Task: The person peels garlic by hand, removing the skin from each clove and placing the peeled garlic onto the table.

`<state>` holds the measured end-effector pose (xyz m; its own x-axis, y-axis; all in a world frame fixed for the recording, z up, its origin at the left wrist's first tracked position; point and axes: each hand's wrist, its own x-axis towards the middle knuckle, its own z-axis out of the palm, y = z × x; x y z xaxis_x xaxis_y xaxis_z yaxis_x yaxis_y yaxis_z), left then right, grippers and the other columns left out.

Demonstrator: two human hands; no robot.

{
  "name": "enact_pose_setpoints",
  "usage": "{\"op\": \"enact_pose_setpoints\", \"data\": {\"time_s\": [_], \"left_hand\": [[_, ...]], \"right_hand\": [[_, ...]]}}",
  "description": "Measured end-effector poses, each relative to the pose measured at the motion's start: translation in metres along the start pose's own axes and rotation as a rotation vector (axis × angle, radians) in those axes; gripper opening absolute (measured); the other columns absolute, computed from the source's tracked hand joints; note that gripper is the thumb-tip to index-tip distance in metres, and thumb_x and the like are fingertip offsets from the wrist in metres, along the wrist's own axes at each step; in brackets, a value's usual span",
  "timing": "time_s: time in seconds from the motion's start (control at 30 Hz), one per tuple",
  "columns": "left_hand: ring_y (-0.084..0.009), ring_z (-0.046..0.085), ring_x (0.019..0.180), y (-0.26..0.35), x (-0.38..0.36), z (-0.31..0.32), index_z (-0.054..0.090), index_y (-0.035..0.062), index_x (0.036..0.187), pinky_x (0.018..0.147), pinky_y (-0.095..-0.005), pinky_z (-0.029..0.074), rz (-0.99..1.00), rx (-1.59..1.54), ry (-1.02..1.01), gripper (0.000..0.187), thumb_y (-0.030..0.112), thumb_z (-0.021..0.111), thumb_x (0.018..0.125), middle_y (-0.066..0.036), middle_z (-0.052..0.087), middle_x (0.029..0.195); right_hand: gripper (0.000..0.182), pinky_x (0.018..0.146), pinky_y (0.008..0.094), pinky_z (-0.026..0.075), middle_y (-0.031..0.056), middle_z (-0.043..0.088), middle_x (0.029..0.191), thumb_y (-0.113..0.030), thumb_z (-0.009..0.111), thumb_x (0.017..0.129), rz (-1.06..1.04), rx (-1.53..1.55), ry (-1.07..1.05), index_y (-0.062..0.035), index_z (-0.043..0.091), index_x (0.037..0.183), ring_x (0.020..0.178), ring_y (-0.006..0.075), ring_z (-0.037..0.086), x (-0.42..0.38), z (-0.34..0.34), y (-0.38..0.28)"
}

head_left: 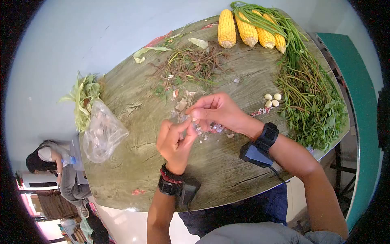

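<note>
Over the middle of the table, my left hand and my right hand meet at the fingertips. Both pinch a small pale garlic clove, mostly hidden by the fingers. Papery garlic skins lie just beyond my hands, and more bits are scattered beneath them. To the right of my right hand sit several peeled garlic cloves in a small group. Each wrist wears a black strap with a dark box on it.
Corn cobs lie at the back, beside long green beans. Leafy green stems cover the table's right side. Stripped stems are heaped behind my hands. A clear plastic bag and corn husks lie left. A person sits beyond.
</note>
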<state>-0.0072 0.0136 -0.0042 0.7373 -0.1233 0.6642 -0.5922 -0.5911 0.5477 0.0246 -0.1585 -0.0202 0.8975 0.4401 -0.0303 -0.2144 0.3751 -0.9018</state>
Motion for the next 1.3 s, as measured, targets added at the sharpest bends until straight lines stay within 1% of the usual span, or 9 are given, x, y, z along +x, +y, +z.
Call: {"op": "enact_pose_setpoints", "data": {"time_s": [0.13,0.3,0.4,0.6,0.8,0.9,1.0,1.23,1.3], "left_hand": [[-0.0095,0.038,0.052,-0.001,0.000,0.002,0.070,0.0088,0.089,0.046,-0.0231,0.030,-0.022,-0.038,0.015,0.025,-0.004,0.076,0.068,0.000,0.040,0.065],[-0.0086,0.038,0.053,0.000,0.004,0.000,0.073,0.0101,0.094,0.046,-0.0223,0.030,-0.062,-0.033,0.002,0.028,-0.004,0.075,0.070,0.000,0.039,0.065],[-0.0076,0.038,0.054,-0.001,0.002,0.001,0.074,0.0102,0.096,0.047,-0.0218,0.030,-0.066,-0.037,-0.031,0.031,-0.005,0.075,0.070,0.001,0.038,0.065],[-0.0070,0.039,0.054,-0.002,0.003,0.002,0.073,0.0096,0.095,0.047,-0.0221,0.031,-0.018,-0.060,0.000,0.033,-0.008,0.076,0.067,0.001,0.041,0.065],[-0.0084,0.039,0.055,0.000,0.003,0.001,0.069,0.0076,0.086,0.048,-0.0229,0.030,-0.067,-0.040,0.006,0.019,-0.004,0.072,0.071,0.001,0.040,0.065],[-0.0090,0.038,0.057,-0.005,0.001,0.004,0.068,0.0070,0.085,0.049,-0.0233,0.030,-0.166,-0.091,0.079,0.014,-0.002,0.070,0.074,0.000,0.039,0.067],[-0.0077,0.036,0.063,0.000,0.004,0.004,0.065,0.0016,0.084,0.055,-0.0209,0.030,-0.241,-0.142,0.082,0.011,-0.007,0.064,0.077,0.001,0.037,0.074],[-0.0079,0.036,0.063,0.001,0.006,0.003,0.063,0.0015,0.083,0.055,-0.0213,0.030,-0.268,-0.074,0.088,0.005,-0.003,0.065,0.081,0.001,0.037,0.074],[-0.0076,0.037,0.063,0.002,0.006,0.003,0.063,0.0017,0.083,0.055,-0.0214,0.030,-0.286,-0.073,0.087,0.005,-0.003,0.064,0.082,0.002,0.038,0.074]], "right_hand": [[0.023,0.051,0.0196,0.046,0.0021,0.067,0.074,-0.019,0.064,0.091,-0.021,-0.017,-0.022,0.0001,0.067,0.105,0.057,0.0057,0.059,-0.001,0.001,-0.002],[0.024,0.050,0.0196,0.046,0.0021,0.067,0.074,-0.019,0.064,0.092,0.008,0.081,0.002,-0.0005,0.067,0.106,0.057,0.0061,0.060,-0.001,0.001,-0.005],[0.024,0.049,0.0196,0.046,0.0022,0.067,0.074,-0.020,0.064,0.092,0.014,0.080,0.018,-0.0008,0.067,0.106,0.056,0.0063,0.060,-0.001,0.000,-0.006],[0.023,0.050,0.0197,0.047,0.0017,0.066,0.073,-0.020,0.064,0.092,-0.010,0.053,-0.014,-0.0008,0.067,0.105,0.056,0.0063,0.060,0.001,-0.001,-0.002],[0.023,0.049,0.0182,0.044,0.0008,0.066,0.075,-0.019,0.065,0.091,0.016,-0.023,-0.038,-0.0021,0.068,0.106,0.057,0.0052,0.059,-0.001,0.000,-0.006],[0.023,0.048,0.0170,0.041,0.0006,0.067,0.075,-0.019,0.066,0.090,0.057,-0.088,-0.056,-0.0037,0.068,0.107,0.057,0.0049,0.060,-0.004,0.002,-0.011],[0.024,0.047,0.0162,0.039,0.0008,0.068,0.076,-0.018,0.067,0.090,0.085,-0.154,-0.104,-0.0050,0.068,0.110,0.059,0.0047,0.061,-0.004,0.002,-0.011],[0.024,0.049,0.0169,0.040,0.0007,0.069,0.076,-0.016,0.067,0.089,0.108,-0.149,-0.137,-0.0051,0.068,0.111,0.061,0.0059,0.063,-0.004,0.000,-0.008],[0.022,0.046,0.0169,0.039,0.0003,0.068,0.072,-0.020,0.067,0.089,0.063,-0.130,-0.122,-0.0062,0.070,0.106,0.058,0.0041,0.062,-0.003,0.001,-0.004]]}}
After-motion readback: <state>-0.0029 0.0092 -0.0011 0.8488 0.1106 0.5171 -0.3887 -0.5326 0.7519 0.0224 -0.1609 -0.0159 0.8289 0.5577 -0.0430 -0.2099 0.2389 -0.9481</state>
